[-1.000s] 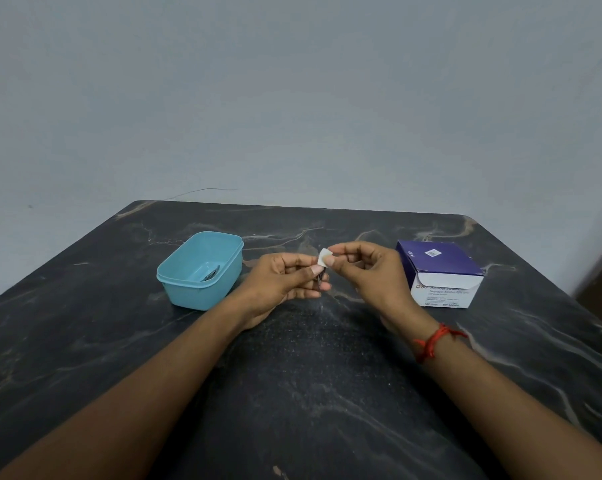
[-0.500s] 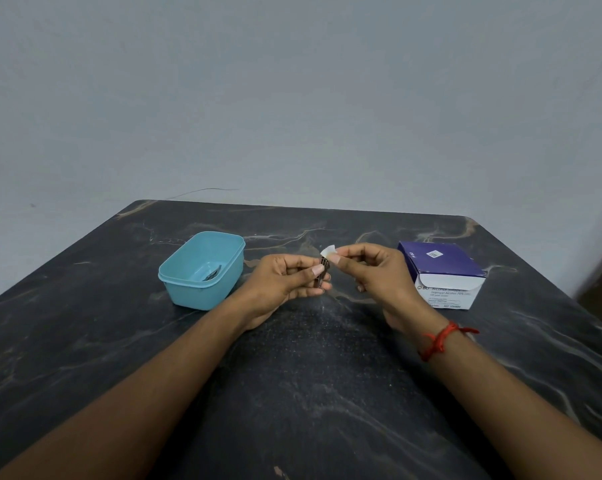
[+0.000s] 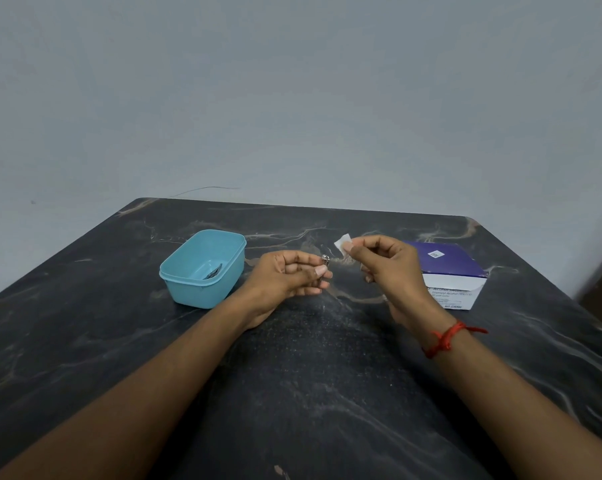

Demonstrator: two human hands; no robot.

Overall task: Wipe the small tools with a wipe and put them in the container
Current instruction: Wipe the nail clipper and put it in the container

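My left hand [image 3: 289, 275] grips a small metal tool [image 3: 325, 260] over the middle of the dark table; only its shiny tip shows past my fingers. My right hand [image 3: 387, 268] pinches a small white wipe [image 3: 343, 243] between thumb and forefinger, a short gap to the right of the tool and slightly higher. The light blue container [image 3: 188, 292] stands open to the left of my left hand, with one dark metal tool [image 3: 212, 273] lying inside it.
A purple and white box of alcohol swabs [image 3: 455, 275] stands at the right, just behind my right hand. The dark marbled table [image 3: 310, 393] ends at a plain grey wall at the back. A red thread is tied on my right wrist.
My hands have drawn apart: the wipe was against the tool in my left hand, and now my right hand holds it away to the right and a little higher.
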